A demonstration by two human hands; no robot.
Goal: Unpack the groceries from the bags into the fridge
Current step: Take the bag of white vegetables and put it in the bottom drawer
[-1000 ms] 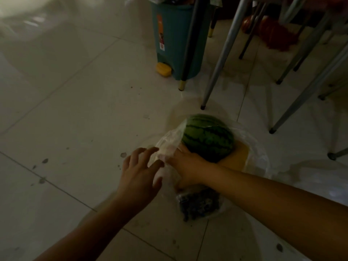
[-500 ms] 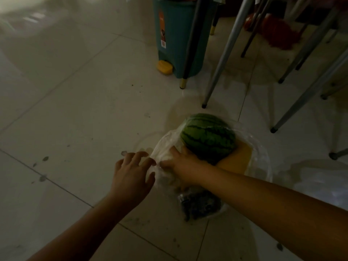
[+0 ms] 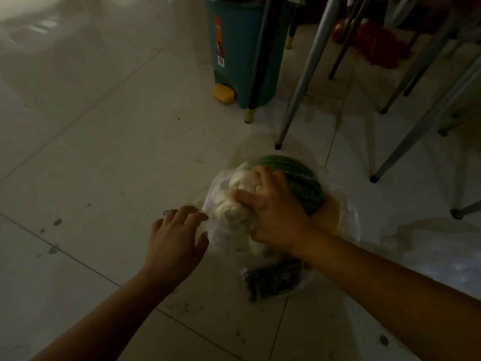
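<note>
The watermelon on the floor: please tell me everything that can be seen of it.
The watermelon is round, with a dark green rind and darker stripes, and appears whole. It lies on the tiled floor inside a clear plastic bag, near the grey table legs. Only its far and right sides show; the right hand covers the near part while gripping a white lumpy item pressed against its left side. A yellowish thing lies beside it on the right. The left hand does not touch it.

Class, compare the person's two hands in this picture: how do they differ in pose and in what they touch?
The right hand is clamped on a whitish bundle in the clear plastic bag; the left hand grips nothing. The right hand's fingers curl; the left hand's fingers spread at the bag's edge. Both reach toward the same bag on the floor.
</note>
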